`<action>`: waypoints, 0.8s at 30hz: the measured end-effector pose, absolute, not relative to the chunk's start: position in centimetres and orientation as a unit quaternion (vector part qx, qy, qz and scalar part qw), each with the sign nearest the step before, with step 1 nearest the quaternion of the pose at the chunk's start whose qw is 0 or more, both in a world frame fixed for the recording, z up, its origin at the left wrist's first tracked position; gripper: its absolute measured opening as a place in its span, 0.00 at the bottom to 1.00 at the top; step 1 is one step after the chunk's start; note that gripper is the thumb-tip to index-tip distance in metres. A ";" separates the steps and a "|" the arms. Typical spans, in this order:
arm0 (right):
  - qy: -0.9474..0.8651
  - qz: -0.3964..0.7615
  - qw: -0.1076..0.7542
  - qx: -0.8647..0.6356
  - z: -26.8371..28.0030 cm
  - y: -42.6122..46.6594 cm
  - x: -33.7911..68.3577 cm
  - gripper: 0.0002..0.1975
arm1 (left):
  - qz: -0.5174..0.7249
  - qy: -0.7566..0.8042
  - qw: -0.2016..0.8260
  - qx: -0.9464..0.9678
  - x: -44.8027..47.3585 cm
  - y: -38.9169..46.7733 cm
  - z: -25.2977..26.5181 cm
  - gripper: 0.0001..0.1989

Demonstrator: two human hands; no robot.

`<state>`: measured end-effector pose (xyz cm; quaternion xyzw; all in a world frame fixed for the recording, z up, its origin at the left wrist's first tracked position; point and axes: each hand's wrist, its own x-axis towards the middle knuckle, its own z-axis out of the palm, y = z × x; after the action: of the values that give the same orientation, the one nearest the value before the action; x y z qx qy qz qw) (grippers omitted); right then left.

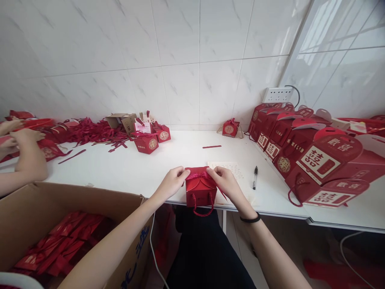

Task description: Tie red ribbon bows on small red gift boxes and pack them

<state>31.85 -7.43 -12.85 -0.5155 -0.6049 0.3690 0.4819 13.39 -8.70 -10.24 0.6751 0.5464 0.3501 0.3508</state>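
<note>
A small red gift box [201,194] stands at the table's front edge, a twisted red cord handle [203,213] hanging down its near side. Across its top lies a red ribbon [199,175], gathered in the middle. At the left of the box, my left hand [177,179] pinches the ribbon between thumb and finger. My right hand [222,180] pinches the ribbon on the other side, and a loose ribbon end hangs below it. Partly under my right hand is a sheet of handwritten paper [231,168].
A black pen [255,177] lies to the right, near rows of large red gift boxes [319,160]. Small red boxes [147,143] and a ribbon heap [87,131] sit at the back left. A cardboard carton [120,200] holds red boxes. Another person's hands [25,138] work at far left.
</note>
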 end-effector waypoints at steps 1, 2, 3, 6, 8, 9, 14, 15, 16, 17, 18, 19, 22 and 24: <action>-0.598 0.389 0.482 -0.509 -12.9 -7.5 31.9 0.24 | 0.367 0.546 0.356 0.664 13.6 -8.9 -10.5 0.17; -0.587 0.418 0.483 -0.498 -12.9 -7.6 32.0 0.24 | 0.384 0.548 0.358 0.651 13.8 -9.0 -10.8 0.16; -0.573 0.449 0.485 -0.485 -12.9 -7.7 32.0 0.25 | 0.399 0.553 0.355 0.639 13.9 -9.3 -11.1 0.16; -0.522 0.535 0.500 -0.438 -13.0 -8.1 32.2 0.24 | 0.426 0.558 0.362 0.613 14.3 -9.8 -11.4 0.15; -0.494 0.581 0.513 -0.395 -13.1 -8.4 32.3 0.23 | 0.441 0.543 0.419 0.578 14.4 -10.0 -11.4 0.15; -0.483 0.601 0.517 -0.372 -13.2 -8.6 32.4 0.22 | 0.450 0.533 0.452 0.557 14.4 -10.0 -11.4 0.15; -0.452 0.662 0.503 -0.323 -14.1 -8.7 32.7 0.18 | 0.476 0.497 0.514 0.513 14.3 -9.8 -11.7 0.15; -0.459 0.661 0.498 -0.325 -14.2 -8.6 33.0 0.17 | 0.474 0.493 0.512 0.520 14.3 -9.8 -11.7 0.15; -0.471 0.650 0.494 -0.334 -14.2 -8.5 33.3 0.17 | 0.469 0.490 0.510 0.529 14.4 -9.8 -11.7 0.15; -0.486 0.629 0.494 -0.352 -14.0 -8.4 33.6 0.18 | 0.461 0.489 0.507 0.539 14.4 -9.8 -11.7 0.15; -0.502 0.594 0.501 -0.380 -13.7 -8.4 34.0 0.19 | 0.453 0.491 0.505 0.546 14.4 -9.8 -11.6 0.15; -0.516 0.547 0.514 -0.413 -13.1 -8.5 34.4 0.20 | 0.447 0.494 0.503 0.551 14.5 -9.9 -11.5 0.15; -0.561 0.363 0.566 -0.484 -10.8 -9.5 34.8 0.19 | 0.444 0.500 0.499 0.552 14.6 -10.0 -11.3 0.15; -0.643 0.239 0.562 -0.461 -9.4 -10.7 34.3 0.15 | 0.442 0.500 0.493 0.558 14.6 -10.0 -11.3 0.15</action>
<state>34.26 -10.65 -9.41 -0.4613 -0.6434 0.2393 0.5621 14.63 -9.99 -11.33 0.5578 0.5000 0.4421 0.4933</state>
